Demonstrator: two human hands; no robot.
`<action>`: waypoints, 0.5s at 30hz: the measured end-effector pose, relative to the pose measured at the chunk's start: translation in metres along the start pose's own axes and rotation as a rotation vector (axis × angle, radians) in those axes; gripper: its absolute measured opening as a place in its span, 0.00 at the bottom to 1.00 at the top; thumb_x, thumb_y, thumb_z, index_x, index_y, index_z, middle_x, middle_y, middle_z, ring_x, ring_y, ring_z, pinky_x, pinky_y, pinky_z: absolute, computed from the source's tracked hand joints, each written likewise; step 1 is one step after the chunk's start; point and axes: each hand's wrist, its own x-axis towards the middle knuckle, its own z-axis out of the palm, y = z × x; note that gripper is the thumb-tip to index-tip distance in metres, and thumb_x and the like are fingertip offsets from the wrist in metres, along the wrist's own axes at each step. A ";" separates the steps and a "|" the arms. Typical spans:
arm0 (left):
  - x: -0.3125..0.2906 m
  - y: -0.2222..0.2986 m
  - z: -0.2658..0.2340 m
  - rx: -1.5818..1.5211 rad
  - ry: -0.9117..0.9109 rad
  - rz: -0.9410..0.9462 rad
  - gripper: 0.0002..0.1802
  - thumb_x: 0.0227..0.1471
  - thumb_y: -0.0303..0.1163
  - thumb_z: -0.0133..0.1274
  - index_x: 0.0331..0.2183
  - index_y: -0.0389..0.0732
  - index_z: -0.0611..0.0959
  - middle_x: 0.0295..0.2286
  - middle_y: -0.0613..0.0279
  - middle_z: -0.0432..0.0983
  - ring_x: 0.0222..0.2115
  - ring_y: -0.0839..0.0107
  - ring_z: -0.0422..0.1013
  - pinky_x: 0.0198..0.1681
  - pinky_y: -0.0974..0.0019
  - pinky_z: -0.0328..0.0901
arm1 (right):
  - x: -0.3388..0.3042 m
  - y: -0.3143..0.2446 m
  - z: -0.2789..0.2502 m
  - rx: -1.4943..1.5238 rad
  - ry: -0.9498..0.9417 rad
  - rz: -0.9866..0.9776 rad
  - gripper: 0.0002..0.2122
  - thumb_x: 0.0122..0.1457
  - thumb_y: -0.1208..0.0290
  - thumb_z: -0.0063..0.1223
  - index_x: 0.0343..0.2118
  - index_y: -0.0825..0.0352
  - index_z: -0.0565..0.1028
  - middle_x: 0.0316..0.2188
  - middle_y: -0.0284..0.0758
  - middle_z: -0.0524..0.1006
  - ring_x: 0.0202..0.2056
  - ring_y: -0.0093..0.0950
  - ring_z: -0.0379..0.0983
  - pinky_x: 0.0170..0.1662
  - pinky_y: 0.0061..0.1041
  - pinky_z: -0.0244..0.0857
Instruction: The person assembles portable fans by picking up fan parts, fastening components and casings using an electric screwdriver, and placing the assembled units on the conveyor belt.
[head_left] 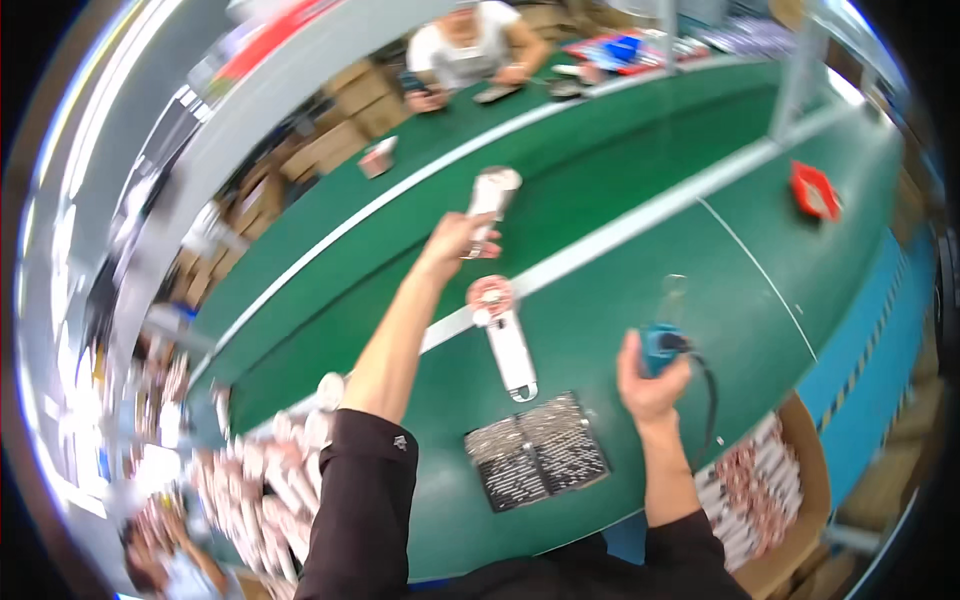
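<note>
My left hand [458, 240] reaches out over the green conveyor belt, its fingers closed round a pale pink-and-white handheld device [493, 190]. A similar device [512, 350], with a round pink head and a white handle ending in a loop, lies across the near rail. In my right hand [652, 388] is a teal electric screwdriver [660, 347], with a black cable trailing from it. Between my arms sits a black screw tray [537, 452], filled with rows of small metal pieces.
Many pink-and-white devices [265, 480] are heaped at the left. A carton [815, 470] of similar parts stands at the lower right. A red dish [815, 192] rests on the right of the bench. Across the belt sits another person [465, 55], hands on the far ledge.
</note>
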 end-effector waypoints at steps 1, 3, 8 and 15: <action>-0.032 0.004 -0.003 0.000 0.040 0.052 0.23 0.51 0.39 0.56 0.39 0.27 0.76 0.25 0.54 0.77 0.17 0.70 0.73 0.20 0.70 0.70 | 0.002 0.002 -0.002 -0.046 -0.023 -0.049 0.16 0.43 0.74 0.65 0.35 0.69 0.72 0.25 0.33 0.74 0.23 0.24 0.72 0.27 0.23 0.67; -0.083 -0.006 -0.018 -0.041 0.092 0.162 0.22 0.54 0.42 0.54 0.39 0.31 0.75 0.25 0.59 0.76 0.15 0.75 0.71 0.17 0.72 0.65 | 0.015 -0.011 0.000 -0.005 -0.043 0.041 0.09 0.55 0.72 0.59 0.31 0.70 0.71 0.24 0.35 0.75 0.23 0.22 0.71 0.25 0.23 0.64; -0.238 -0.051 -0.002 -0.574 0.215 0.194 0.16 0.62 0.42 0.44 0.41 0.37 0.70 0.27 0.62 0.73 0.18 0.75 0.69 0.25 0.69 0.66 | 0.022 -0.013 -0.002 0.148 0.008 0.135 0.10 0.59 0.72 0.55 0.40 0.68 0.69 0.17 0.31 0.69 0.16 0.16 0.62 0.19 0.17 0.57; -0.350 -0.150 0.009 -0.697 0.276 -0.058 0.18 0.60 0.34 0.45 0.48 0.35 0.65 0.35 0.59 0.74 0.30 0.73 0.72 0.35 0.69 0.69 | -0.013 -0.132 0.030 0.713 -0.074 0.139 0.10 0.59 0.73 0.44 0.42 0.67 0.60 0.12 0.34 0.62 0.07 0.24 0.56 0.11 0.24 0.57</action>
